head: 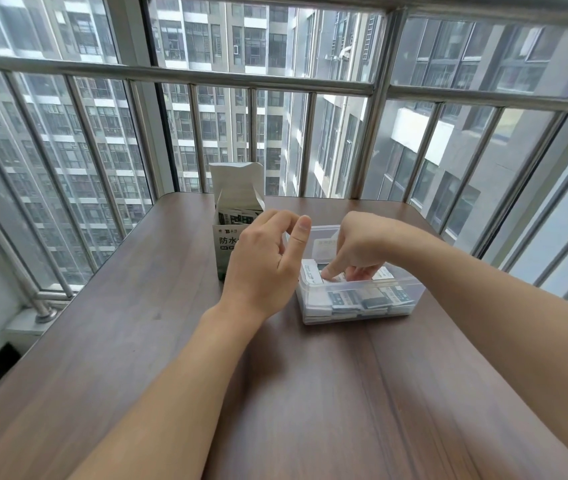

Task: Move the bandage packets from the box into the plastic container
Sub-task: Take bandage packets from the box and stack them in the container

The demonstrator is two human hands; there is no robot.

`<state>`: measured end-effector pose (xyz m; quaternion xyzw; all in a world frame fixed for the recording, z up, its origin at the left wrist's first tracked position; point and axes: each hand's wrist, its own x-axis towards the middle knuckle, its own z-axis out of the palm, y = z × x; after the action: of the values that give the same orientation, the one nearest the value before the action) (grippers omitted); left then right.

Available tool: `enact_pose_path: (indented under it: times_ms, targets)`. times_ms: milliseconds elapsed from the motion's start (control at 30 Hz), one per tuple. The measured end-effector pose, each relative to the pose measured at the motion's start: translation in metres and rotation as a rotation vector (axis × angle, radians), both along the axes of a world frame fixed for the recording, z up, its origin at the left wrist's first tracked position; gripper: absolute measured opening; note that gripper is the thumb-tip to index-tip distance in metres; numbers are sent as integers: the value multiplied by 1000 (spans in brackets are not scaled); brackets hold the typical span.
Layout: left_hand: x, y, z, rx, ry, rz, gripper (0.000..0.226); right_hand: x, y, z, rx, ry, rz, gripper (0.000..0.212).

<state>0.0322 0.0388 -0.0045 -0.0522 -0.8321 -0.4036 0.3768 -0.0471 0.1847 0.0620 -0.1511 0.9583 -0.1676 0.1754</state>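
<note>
An open white bandage box (227, 216) stands upright at the far middle of the table, its top flap up and several packets showing inside. To its right lies a clear plastic container (410, 292) with several bandage packets (355, 299) stacked in it. My right hand (358, 247) reaches down into the container, and its fingertips press on the packets there. My left hand (268, 258) hovers between the box and the container with its fingers loosely curled and nothing in it; it hides part of the box front.
The dark wooden table (275, 393) stands against a window with a steel railing (171, 77) just behind the box. The table's left edge drops off to a ledge beside the railing post (45, 315).
</note>
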Motion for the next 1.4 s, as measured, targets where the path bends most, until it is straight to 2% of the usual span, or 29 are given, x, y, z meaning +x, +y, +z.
enact_pose_path:
  times_ms: [100, 167, 267, 333, 367, 433, 533, 633, 667, 767, 833, 1033, 1200, 1400]
  targets:
    - [-1, -1, 0, 13, 7, 8, 49, 2, 3, 8, -54, -15, -11, 36]
    - [1, -1, 3, 38, 64, 41, 34, 5, 7, 16, -70, 2, -2, 36]
    - [7, -11, 9, 104, 301, 215, 12, 11, 9, 32, -148, 138, 77, 24]
    - [8, -26, 10, 154, 447, 350, 38, 19, 3, 43, -322, 295, 193, 15]
    - [8, -35, 10, 189, 447, 383, 52, 24, -5, 49, -410, 373, 268, 12]
    - [6, -47, 1, 297, 258, 338, 76, 35, -23, 56, -473, 474, 419, 10]
    - [1, -57, -17, 558, -126, 99, 108, 41, -58, 58, -282, 546, 560, 15]
    - [-6, -59, -30, 560, -284, -12, 132, 29, -85, 50, -127, 637, 535, 17]
    - [-8, -61, -32, 539, -297, -12, 130, 25, -92, 48, -82, 666, 510, 19]
    - [-12, -64, -34, 551, -279, -23, 100, 20, -103, 40, 49, 679, 464, 21]
    - [-13, -65, -37, 565, -260, -33, 93, 17, -105, 35, 63, 644, 429, 20]
    - [-16, -72, -42, 569, -213, -6, 97, 12, -99, 36, -111, 520, 420, 18]
    - [-18, -81, -42, 569, -255, -96, 98, 11, -98, 34, -29, 559, 529, 18]
    - [-15, -87, -40, 589, -284, -146, 95, -6, -99, 44, -23, 417, 545, 17]
